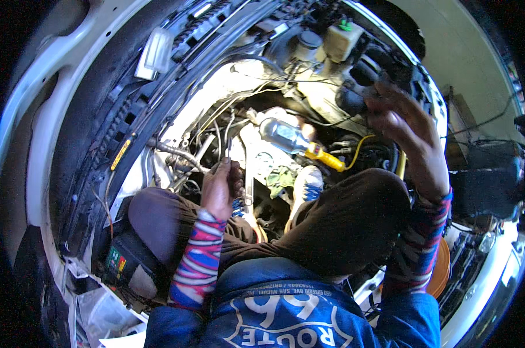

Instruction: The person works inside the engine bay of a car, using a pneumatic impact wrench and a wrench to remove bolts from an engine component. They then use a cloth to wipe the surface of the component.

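My left hand (220, 187) is closed over the middle of the engine bay, its thumb and fingers pinching a slim metal rod (227, 149) that points away from me. The rod's exact kind does not show. Raised at the right, my right hand (412, 132) has its fingers bent but apart, with nothing visible in them. It is nearest to a dark rounded engine part (350, 97); whether it touches this part I cannot tell. Between the hands lies a lit work lamp with a yellow handle (326, 158) and a clear head (282, 134).
I sit inside the engine bay, knees spread, shoes (306, 188) among the parts. A green rag (281, 181) lies between them. Wires and hoses (184, 153) cross at the left. Beyond stands a whitish reservoir with a green cap (342, 42). A battery (126, 258) sits left of me.
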Motion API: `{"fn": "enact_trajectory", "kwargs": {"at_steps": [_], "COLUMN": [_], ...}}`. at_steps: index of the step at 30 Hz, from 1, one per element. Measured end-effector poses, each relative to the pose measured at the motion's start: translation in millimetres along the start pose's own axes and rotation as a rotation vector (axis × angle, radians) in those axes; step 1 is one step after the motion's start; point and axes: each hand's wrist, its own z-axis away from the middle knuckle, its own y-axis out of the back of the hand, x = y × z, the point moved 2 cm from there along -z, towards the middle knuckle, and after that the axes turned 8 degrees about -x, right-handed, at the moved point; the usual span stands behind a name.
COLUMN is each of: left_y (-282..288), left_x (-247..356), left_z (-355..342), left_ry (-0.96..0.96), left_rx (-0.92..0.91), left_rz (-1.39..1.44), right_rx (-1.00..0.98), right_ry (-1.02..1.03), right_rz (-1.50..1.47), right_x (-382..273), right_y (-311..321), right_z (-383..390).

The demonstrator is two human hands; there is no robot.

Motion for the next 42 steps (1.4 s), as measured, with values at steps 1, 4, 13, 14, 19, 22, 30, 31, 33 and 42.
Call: {"fn": "enact_trajectory", "kwargs": {"at_steps": [1, 4, 13, 14, 19, 22, 30, 31, 33, 42], "left_y": [-1.1, 3.9, -54.6, -55.7, -24.0, -13.6, -20.7, -20.0, -12.1, 24.0], "left_x": [-6.9, -8.2, 54.8, 44.9, -15.6, -29.1, -24.6, -26.1, -36.1, -56.6], "left_z": [-9.7, -53.1, -199.1, -213.1, -275.3, -278.5, -266.7, -262.6, -270.2, -293.2], "left_ry": [0.101, 0.138, -0.71, -0.731, -0.11, -0.39, -0.564, -0.804, -0.651, -0.507], "left_rx": [0.067, 0.03, 0.088, 0.13, -0.07, 0.121, 0.15, 0.146, 0.14, 0.092], "left_rz": [0.048, -0.191, -0.875, -0.887, -1.659, -1.448, -1.389, -1.216, -1.224, -1.287], "right_rx": [0.0, -0.031, -0.017, -0.024, -0.059, -0.066, -0.116, -0.123, -0.142, -0.274], "right_ry": [-0.078, -0.32, -0.759, -0.771, -0.787, -0.782, -0.745, -0.742, -0.74, -0.701], "right_rz": [0.035, -0.313, -0.691, -0.698, -0.7, -0.698, -0.676, -0.671, -0.664, -0.621], "right_x": [16.7, 88.3, 251.0, 256.3, 273.5, 279.6, 281.6, 281.7, 281.5, 284.7], "right_y": [13.9, 20.7, -38.7, -44.1, -59.2, -63.6, -74.0, -74.4, -76.1, -73.5], "right_z": [9.5, 53.6, 152.3, 153.1, 148.1, 144.8, 134.0, 132.2, 130.5, 128.2]}}
